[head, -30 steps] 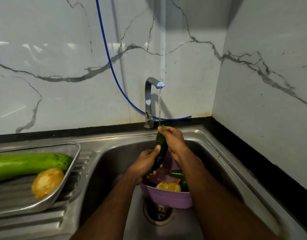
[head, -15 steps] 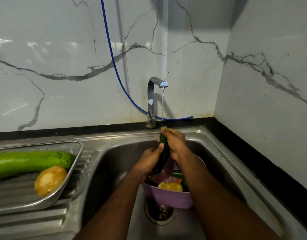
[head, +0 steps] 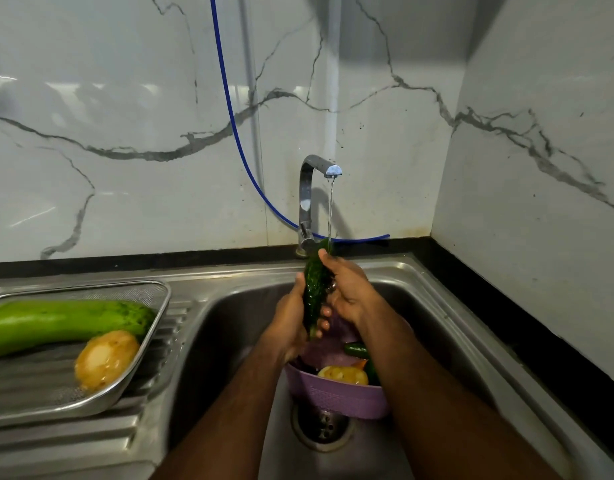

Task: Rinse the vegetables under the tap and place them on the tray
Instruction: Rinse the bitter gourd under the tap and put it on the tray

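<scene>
A dark green bumpy cucumber (head: 314, 285) stands nearly upright under the water running from the chrome tap (head: 309, 199). My left hand (head: 290, 323) grips its lower half and my right hand (head: 347, 289) wraps round its upper half. Below them a purple basket (head: 336, 396) in the sink holds a potato (head: 342, 375) and more green vegetables (head: 357, 349). On the drainboard at left, a mesh steel tray (head: 139, 358) carries a long light-green gourd (head: 59, 323) and a wet potato (head: 106, 358).
The steel sink (head: 447, 327) has its drain (head: 321, 427) just in front of the basket. A blue hose (head: 229, 109) runs down the marble wall behind the tap. A black counter edge (head: 527, 323) borders the sink on the right.
My hands have slid along the cucumber, showing more of its upper part under the stream. The tray's contents have not moved.
</scene>
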Action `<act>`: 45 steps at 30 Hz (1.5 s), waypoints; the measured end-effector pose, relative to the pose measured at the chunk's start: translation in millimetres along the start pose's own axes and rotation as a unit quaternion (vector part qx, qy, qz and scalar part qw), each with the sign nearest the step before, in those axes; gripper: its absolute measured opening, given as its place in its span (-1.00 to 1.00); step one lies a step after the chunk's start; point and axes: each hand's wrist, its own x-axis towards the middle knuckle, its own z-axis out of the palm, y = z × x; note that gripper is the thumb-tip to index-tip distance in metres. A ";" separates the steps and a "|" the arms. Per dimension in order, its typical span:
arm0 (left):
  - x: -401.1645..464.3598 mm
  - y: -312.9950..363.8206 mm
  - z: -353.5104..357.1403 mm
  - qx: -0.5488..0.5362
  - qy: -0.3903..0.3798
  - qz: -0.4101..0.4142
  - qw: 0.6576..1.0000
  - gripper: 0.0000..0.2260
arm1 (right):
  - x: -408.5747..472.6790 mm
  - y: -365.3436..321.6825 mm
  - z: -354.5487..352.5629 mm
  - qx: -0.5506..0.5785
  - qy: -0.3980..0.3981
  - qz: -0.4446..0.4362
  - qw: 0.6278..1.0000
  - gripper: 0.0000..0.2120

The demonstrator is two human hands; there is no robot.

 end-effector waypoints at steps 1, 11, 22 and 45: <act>1.9 -3.3 -1.9 0.022 0.017 0.017 0.999 -0.50 | 3.6 -0.9 -1.9 0.024 0.034 -0.025 0.999 -0.65; -0.6 -3.0 1.9 0.005 0.034 0.090 0.995 -0.81 | 15.8 -7.8 -16.4 0.177 0.120 -0.066 0.975 -0.62; 3.1 1.0 9.2 -0.133 -0.021 0.070 0.988 -0.81 | 11.0 -9.4 -17.7 0.223 0.062 -0.026 0.972 -0.72; -57.0 34.2 -50.7 0.488 0.179 0.164 0.839 -0.72 | -33.3 20.5 2.0 -0.325 0.022 0.020 0.945 -0.58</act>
